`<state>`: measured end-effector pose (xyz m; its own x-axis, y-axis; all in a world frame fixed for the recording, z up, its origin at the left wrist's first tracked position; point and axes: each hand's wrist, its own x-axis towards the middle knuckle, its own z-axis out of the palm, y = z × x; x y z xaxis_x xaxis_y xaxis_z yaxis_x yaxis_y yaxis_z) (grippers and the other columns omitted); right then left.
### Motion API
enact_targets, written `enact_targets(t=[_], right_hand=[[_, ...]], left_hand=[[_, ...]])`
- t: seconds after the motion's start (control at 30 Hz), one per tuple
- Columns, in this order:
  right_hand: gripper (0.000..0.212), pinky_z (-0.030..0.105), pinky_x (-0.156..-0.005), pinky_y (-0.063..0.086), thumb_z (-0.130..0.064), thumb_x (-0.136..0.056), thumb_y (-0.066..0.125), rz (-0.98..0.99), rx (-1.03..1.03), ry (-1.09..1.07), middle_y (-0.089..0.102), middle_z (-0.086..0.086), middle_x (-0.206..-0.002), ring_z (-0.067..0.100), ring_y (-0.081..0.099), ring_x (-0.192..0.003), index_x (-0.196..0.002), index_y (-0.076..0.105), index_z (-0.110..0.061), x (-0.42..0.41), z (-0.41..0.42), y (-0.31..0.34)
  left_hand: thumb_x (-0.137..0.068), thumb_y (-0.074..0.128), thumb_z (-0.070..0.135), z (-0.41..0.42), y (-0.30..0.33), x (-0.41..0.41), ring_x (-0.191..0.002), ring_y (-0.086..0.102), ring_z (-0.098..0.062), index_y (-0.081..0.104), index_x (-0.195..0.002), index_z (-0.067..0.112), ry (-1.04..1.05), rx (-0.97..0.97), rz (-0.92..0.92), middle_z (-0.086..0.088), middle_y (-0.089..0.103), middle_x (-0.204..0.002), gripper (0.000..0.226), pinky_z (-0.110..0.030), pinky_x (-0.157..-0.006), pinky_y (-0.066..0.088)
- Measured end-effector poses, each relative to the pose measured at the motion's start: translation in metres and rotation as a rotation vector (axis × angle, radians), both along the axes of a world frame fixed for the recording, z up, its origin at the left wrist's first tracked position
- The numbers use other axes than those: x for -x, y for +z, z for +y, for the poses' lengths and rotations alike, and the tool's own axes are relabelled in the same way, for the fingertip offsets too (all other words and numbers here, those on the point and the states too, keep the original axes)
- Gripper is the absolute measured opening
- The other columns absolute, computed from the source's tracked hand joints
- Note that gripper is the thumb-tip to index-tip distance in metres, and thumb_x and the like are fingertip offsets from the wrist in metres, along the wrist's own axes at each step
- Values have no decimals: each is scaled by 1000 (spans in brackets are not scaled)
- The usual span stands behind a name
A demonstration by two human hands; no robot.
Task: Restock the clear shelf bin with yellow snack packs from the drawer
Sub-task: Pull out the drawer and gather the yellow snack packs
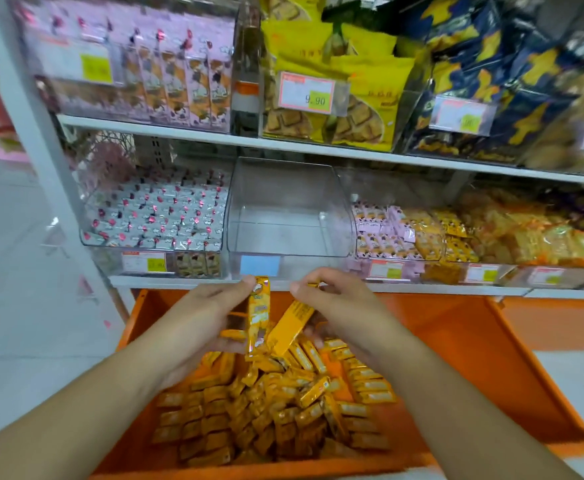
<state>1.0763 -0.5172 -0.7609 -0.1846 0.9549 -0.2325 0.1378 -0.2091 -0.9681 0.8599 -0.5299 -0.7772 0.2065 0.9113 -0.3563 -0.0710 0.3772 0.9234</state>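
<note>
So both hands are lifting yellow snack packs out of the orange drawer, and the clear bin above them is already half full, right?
Not quite. The head view shows the clear bin empty. The rest holds: the left hand and right hand each hold yellow snack packs above the orange drawer.

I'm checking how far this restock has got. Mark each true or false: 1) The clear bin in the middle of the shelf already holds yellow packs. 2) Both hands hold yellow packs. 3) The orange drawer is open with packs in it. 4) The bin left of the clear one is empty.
1) False: the clear bin holds nothing yet.
2) True: the left hand and the right hand each grip yellow packs.
3) True: the orange drawer stands open over a heap of packs.
4) False: the left bin is full of pink-and-white packs.
</note>
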Motion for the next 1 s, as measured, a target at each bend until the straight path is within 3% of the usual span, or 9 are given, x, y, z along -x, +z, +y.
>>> enact_targets(t=[0.1, 0.23, 0.4, 0.5, 0.6, 0.67, 0.8, 0.9, 1.0], right_hand=[[39, 27, -40, 41, -42, -93, 76, -83, 6, -30, 64, 19, -70, 26, 53, -47, -94, 64, -5, 8, 4, -4], [69, 29, -43, 45, -56, -86, 77, -176, 91, -43, 58, 20, -72, 26, 56, -51, -97, 58, 9, 10, 14, -16], [64, 27, -44, 48, -55, -84, 81, -227, 145, -43, 59, 14, -72, 20, 60, -47, -98, 65, 6, 3, 23, -17], [58, 27, -46, 49, -57, -82, 81, -245, 171, -36, 61, 9, -63, 20, 60, -47, -94, 65, -2, 1, 26, -18], [57, 27, -47, 50, -56, -81, 82, -253, 191, -19, 62, 6, -58, 21, 59, -52, -92, 62, -4, 0, 25, -19], [54, 30, -51, 51, -48, -85, 82, -141, 239, 37, 68, 10, -73, 23, 60, -58, -101, 66, 1, -3, 23, -15], [12, 34, -60, 47, -3, -93, 73, 41, 209, 148, 65, 10, -77, 25, 59, -68, -100, 65, 4, -13, 20, -11], [21, 32, -57, 48, -4, -92, 75, -61, 76, 158, 64, 12, -75, 21, 61, -65, -105, 63, 7, -17, 19, -9], [23, 32, -56, 49, -14, -88, 82, -162, -33, 122, 66, 12, -74, 21, 60, -65, -99, 68, 0, -25, 19, -5]], left_hand=[[-98, 58, 56, -1, -4, -9, -88, 76, -29, 79, -111, 15, -2, 7, 96, -12, 80, -103, 48, -32, -64, 57], [-99, 58, 54, 0, -12, -17, -75, 71, -21, 81, -100, 15, -18, 7, 158, -11, 80, -96, 46, -28, -61, 53], [-98, 60, 53, 11, -16, -19, -80, 70, -22, 80, -106, 16, -30, 59, 139, -12, 79, -104, 43, -30, -66, 49], [-89, 75, 49, 15, -17, -15, -97, 73, -25, 77, -115, 14, -123, 65, 91, -13, 77, -114, 44, -38, -87, 54], [-89, 80, 20, 14, -18, -13, -118, 69, -35, 74, -119, 8, -263, 21, 38, -16, 75, -119, 33, -55, -111, 47], [-89, 76, 6, 12, -19, -13, -117, 69, -38, 73, -118, 3, -275, -2, 8, -21, 74, -119, 30, -55, -110, 48], [-94, 72, 12, 12, -18, -8, -116, 70, -38, 74, -119, 11, -252, -3, 44, -16, 76, -118, 26, -48, -105, 53], [-96, 72, 29, 13, -14, -1, -103, 73, -33, 74, -116, 19, -294, 33, 156, -9, 77, -107, 22, -44, -86, 61], [-95, 75, 20, 14, -11, 10, -88, 67, -17, 73, -114, 19, -386, 33, 250, -2, 73, -95, 20, -40, -82, 61]])
